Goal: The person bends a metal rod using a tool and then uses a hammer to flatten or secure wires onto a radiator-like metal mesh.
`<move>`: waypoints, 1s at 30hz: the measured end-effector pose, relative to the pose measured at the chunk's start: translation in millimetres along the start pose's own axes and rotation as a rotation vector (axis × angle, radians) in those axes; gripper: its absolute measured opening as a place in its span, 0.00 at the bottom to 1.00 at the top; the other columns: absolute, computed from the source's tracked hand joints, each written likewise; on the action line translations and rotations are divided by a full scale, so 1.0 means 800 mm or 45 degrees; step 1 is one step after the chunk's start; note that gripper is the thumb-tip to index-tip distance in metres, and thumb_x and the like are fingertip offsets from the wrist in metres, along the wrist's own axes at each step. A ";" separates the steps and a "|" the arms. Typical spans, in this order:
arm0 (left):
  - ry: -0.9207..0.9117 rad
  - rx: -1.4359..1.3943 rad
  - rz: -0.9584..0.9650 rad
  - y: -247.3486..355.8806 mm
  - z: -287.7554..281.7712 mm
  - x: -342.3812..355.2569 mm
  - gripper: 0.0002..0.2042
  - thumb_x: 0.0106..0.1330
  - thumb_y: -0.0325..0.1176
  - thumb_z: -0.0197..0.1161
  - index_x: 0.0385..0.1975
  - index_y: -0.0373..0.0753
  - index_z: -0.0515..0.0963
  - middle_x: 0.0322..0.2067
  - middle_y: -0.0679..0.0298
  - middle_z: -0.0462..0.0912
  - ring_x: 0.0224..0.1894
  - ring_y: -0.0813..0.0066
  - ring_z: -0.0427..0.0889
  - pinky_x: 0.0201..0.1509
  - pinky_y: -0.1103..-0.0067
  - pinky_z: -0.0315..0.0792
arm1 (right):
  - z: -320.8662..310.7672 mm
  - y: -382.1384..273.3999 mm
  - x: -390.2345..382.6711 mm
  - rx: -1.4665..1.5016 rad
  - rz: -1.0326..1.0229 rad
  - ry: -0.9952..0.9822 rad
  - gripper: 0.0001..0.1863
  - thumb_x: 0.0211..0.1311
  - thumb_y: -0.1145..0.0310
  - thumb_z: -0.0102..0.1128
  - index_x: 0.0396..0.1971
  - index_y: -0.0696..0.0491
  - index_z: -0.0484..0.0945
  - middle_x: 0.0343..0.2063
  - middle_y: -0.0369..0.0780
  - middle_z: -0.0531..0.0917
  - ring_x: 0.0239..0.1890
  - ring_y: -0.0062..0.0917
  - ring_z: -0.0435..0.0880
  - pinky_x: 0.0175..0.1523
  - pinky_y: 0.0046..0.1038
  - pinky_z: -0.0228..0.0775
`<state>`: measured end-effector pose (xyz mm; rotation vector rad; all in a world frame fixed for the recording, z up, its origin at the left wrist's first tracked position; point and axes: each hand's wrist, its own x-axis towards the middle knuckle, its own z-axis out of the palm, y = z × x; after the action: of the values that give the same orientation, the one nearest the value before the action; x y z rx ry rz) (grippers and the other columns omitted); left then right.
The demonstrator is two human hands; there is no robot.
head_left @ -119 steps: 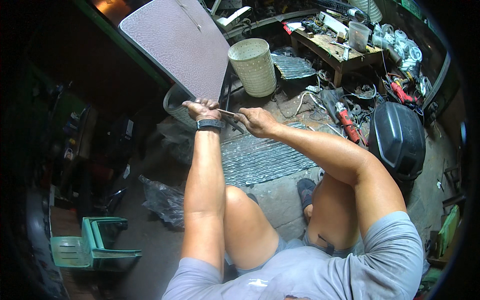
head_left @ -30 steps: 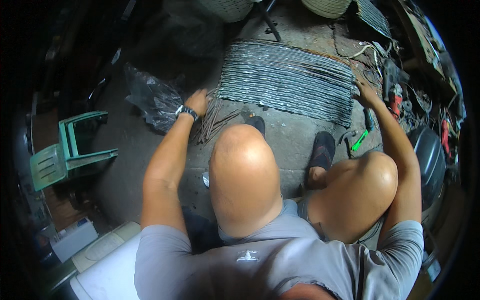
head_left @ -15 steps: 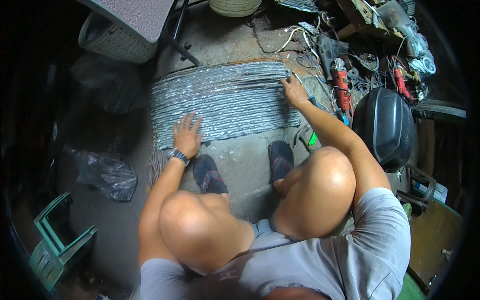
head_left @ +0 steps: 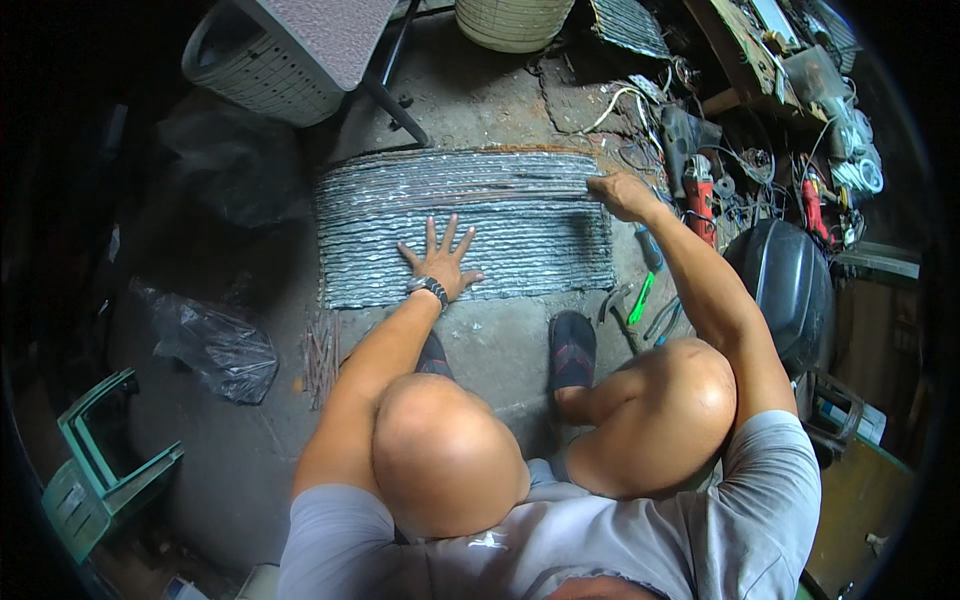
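A silvery ribbed mat [head_left: 520, 245], made of many narrow rows, lies flat on the floor before my feet. Across its near half my left hand [head_left: 445, 272] rests palm down, fingers spread wide. At the mat's right edge, toward the far side, my right hand [head_left: 624, 197] has its fingers curled together. What those fingers pinch is hidden; a thin dark strip of the mat runs up to them. Close by on the floor are a blue-handled tool [head_left: 650, 250] and a bright green tool [head_left: 642, 298].
Thin sticks [head_left: 320, 358] lie by the mat's near-left corner. To the right are a red angle grinder [head_left: 699, 205], tangled wires and a black case [head_left: 780, 290]. A table [head_left: 335, 40] and perforated basket [head_left: 265, 80] stand far left, a plastic bag [head_left: 225, 350] nearer.
My left hand has slid rightward over the mat and spread its fingers. My right hand stays at the right edge, now curled lower along it. The view has shifted slightly.
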<state>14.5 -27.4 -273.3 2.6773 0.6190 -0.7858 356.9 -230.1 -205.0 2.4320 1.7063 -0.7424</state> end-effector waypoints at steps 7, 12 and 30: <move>-0.053 -0.056 0.048 0.010 -0.016 -0.007 0.46 0.65 0.74 0.54 0.81 0.68 0.45 0.83 0.72 0.30 0.83 0.51 0.25 0.70 0.22 0.33 | -0.171 -0.047 -0.042 0.133 -0.272 0.201 0.14 0.73 0.58 0.57 0.40 0.55 0.79 0.33 0.53 0.83 0.41 0.52 0.83 0.46 0.48 0.73; 0.764 -0.290 -0.222 -0.034 -0.011 -0.013 0.29 0.69 0.48 0.63 0.65 0.39 0.74 0.74 0.50 0.61 0.78 0.50 0.54 0.76 0.38 0.45 | -0.276 -0.097 -0.093 0.047 -0.158 0.474 0.13 0.71 0.61 0.59 0.36 0.57 0.74 0.30 0.51 0.80 0.37 0.53 0.80 0.41 0.47 0.70; 1.245 -0.043 0.484 0.020 -0.330 -0.168 0.09 0.73 0.38 0.60 0.44 0.40 0.78 0.39 0.57 0.84 0.45 0.53 0.84 0.45 0.60 0.78 | -0.329 -0.066 -0.290 -0.338 0.085 0.429 0.16 0.66 0.53 0.67 0.42 0.50 0.79 0.36 0.44 0.84 0.45 0.44 0.82 0.54 0.44 0.69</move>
<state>37.5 16.0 19.5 2.8787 0.2608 0.6742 337.6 -322.8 136.6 2.5110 1.6850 -0.0886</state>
